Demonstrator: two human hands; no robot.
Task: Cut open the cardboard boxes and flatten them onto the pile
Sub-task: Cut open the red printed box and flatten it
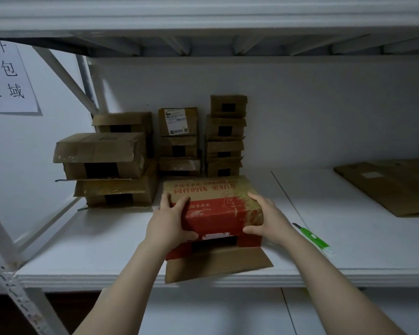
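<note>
One box in hand: the red box (213,204) sits near the front edge of the white shelf (102,240), with its long axis running 9 to 3 across the view.
Open flap: a brown flap (218,264) folds out toward the person at 6 o'clock and overhangs the shelf's front edge. A dark gap shows above it, so this near side looks already cut open.
Left hand: the left hand (169,221) clamps the 9 o'clock end, with fingers (166,198) curled over the top edge and the thumb on the near face.
Right hand: the right hand (269,218) clamps the 3 o'clock end the same way.
Cutter: a green cutter (311,236) lies on the shelf at 4 o'clock from the box, near the right wrist but not touching it. The right hand is the nearer one to it.
Pile: flattened cardboard (392,187) lies at 2 o'clock, well apart from the box and on the right hand's side.
Uncut stacks: taped boxes (121,160) stand from 10 to 12 o'clock, against the back wall.
Likely next: the far side probably still needs cutting, so the box would have to be turned before it is carried rightward to the pile.
</note>
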